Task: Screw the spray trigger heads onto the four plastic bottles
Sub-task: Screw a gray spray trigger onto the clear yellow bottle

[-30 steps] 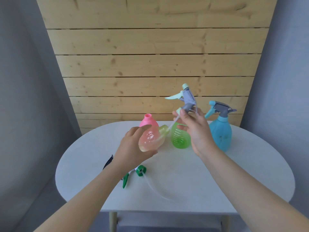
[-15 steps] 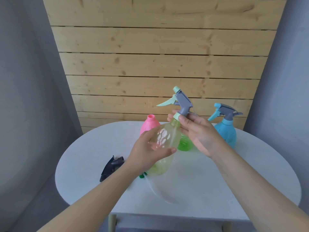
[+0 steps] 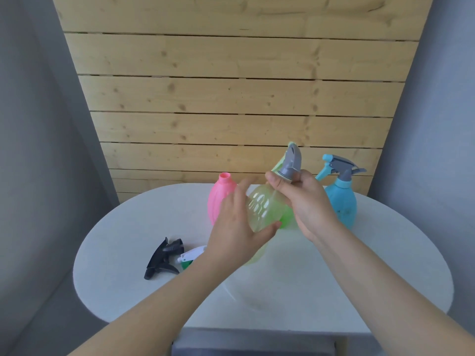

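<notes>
grey trigger head now twisted rearward on yellow bottle, both hands' grip closed on them above clear table centre

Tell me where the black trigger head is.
The black trigger head lies on the white table at the person's left, beside the white and green trigger head, just left of the left forearm.

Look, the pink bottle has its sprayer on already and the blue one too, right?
Not quite. In the head view the pink bottle is still open at the neck, with no sprayer on it. The blue bottle does have its sprayer on.
</notes>
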`<state>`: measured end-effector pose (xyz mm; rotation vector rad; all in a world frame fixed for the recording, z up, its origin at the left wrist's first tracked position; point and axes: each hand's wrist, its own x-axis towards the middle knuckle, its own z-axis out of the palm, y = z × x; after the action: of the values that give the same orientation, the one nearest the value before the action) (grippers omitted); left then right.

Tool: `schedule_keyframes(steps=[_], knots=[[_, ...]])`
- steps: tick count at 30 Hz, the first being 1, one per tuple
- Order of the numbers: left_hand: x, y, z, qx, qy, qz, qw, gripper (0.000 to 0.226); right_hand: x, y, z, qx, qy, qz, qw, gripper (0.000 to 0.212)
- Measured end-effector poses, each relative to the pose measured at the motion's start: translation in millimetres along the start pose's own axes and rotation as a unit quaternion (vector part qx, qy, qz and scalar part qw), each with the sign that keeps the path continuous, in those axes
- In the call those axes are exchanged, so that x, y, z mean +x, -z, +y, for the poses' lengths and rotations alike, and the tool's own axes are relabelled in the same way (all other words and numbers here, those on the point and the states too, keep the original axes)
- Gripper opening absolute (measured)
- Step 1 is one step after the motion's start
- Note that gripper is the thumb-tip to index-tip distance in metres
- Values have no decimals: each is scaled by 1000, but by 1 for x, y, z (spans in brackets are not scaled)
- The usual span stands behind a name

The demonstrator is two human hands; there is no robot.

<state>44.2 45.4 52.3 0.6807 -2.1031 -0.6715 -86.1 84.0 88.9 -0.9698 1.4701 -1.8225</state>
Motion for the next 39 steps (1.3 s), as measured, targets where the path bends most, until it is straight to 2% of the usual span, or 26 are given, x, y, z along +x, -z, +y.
schedule_keyframes(steps=[3,7,9,13,16,18,20,22,23,25,27,28,32,34,35,37,39], knots=[[-1,-8,3,62,-35,-31,997,87,-3,1,2,-10,28,15,999,72],[0,-10,5,33,-17,-22,999,81,0,10,-1,-23,23,-35,999,33],[1,-9,3,31,-21,-23,999,80,3,16,-3,-6,11,-62,998,22],[0,-9,3,44,-19,-39,998,85,3,18,-2,-46,16,-69,996,24],[-1,-9,0,37,-8,-46,998,88,0,10,-1,-76,1,-25,997,34],[0,-8,-4,30,1,-52,998,85,1,13,-2,-141,2,4,990,37],[1,-5,-10,26,6,-63,998,79,3,20,-4,-220,17,21,975,38],[2,0,-15,29,6,-87,996,75,6,29,-7,-250,63,41,965,41],[2,4,-18,38,1,-101,994,75,7,34,-9,-265,106,30,958,45],[3,12,-23,60,-10,-132,989,76,9,44,-16,-328,173,-66,926,55],[5,20,-27,94,-30,-165,981,77,10,51,-20,-383,156,-171,894,48],[6,24,-29,119,-43,-177,976,79,10,53,-20,-403,136,-188,885,42],[9,34,-30,249,-87,-152,952,87,6,52,-15,-485,166,-150,845,19],[10,35,-26,277,-95,-127,948,85,5,50,-13,-482,175,-128,849,32],[10,34,-24,278,-100,-116,948,83,4,50,-13,-463,160,-119,864,33],[10,32,-23,277,-109,-101,949,81,2,50,-15,-391,97,-120,907,25],[10,30,-22,282,-110,-101,948,82,-2,53,-15,-364,38,-142,920,34]])
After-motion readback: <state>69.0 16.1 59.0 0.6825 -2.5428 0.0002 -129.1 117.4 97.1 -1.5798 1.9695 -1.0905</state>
